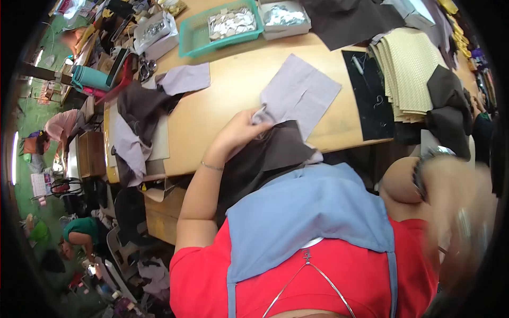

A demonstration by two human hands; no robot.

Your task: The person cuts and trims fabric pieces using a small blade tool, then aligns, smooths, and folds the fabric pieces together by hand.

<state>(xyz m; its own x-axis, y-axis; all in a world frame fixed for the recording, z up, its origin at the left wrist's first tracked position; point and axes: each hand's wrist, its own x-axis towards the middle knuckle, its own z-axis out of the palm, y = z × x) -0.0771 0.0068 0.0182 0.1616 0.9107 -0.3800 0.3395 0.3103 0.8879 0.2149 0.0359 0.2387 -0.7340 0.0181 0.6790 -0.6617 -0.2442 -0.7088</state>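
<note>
My left hand (249,127) is closed on the edge of a light lilac fabric piece, where a small metallic thing shows at the fingertips. The flat lilac piece (302,93) lies on the table beyond it, with a short slit or line in its middle. Dark brown fabric (273,151) hangs from beside this hand over the table's front edge onto my lap. Raised close to the camera at the right, my right hand (461,206) is blurred, and its fingers cannot be made out.
The table (228,100) bears a green basket (193,40) and white box (286,32) of small pieces, yellow cloth stack (411,74), black mat (368,100), scissors (146,69) and draped fabric (135,111). Two other people (63,124) are at the left.
</note>
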